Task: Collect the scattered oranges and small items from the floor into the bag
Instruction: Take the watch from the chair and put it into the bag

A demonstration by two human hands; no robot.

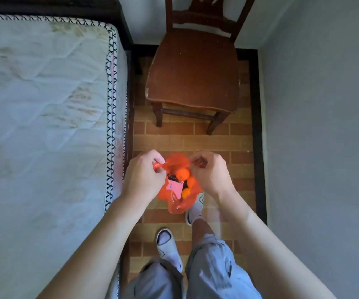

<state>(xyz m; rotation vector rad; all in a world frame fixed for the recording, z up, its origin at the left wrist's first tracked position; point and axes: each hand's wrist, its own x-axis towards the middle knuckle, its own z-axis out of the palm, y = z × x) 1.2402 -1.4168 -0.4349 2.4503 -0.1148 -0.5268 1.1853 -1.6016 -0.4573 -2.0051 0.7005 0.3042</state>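
Bag [175,205] — orange plastic, thin, held up over the brick-pattern floor [215,143] between the two hands, mouth pulled open toward the camera. Hangs in front of the right foot and hides its toe.

Contents, seen through the mouth: oranges [182,173], three showing, one uppermost, two lower at the right side; pink card [175,187] with a little writing, lying against the left wall of the bag; a dark small item just above the card, too small to tell.

Left hand [144,174] — fingers curled, pinching the left handle strip of the bag at the fingertips. Right hand [210,172] — fingers curled likewise, pinching the right handle strip. Hands near each other, apart by the width of the bag mouth.

Below: two feet in white slippers [167,244] and pale socks, grey-blue trousers [211,266] at the bottom edge.

Ahead: wooden chair [193,70], brown, worn seat, front legs on the floor well beyond the bag, back against the far wall.

Left: bare mattress [42,104], pale quilted top with stains, black-and-white patterned edging, close alongside the narrow floor strip.

Right: grey wall [325,126] with a dark skirting band along its foot. Floor between mattress and wall narrow — chair fills most of its far end.
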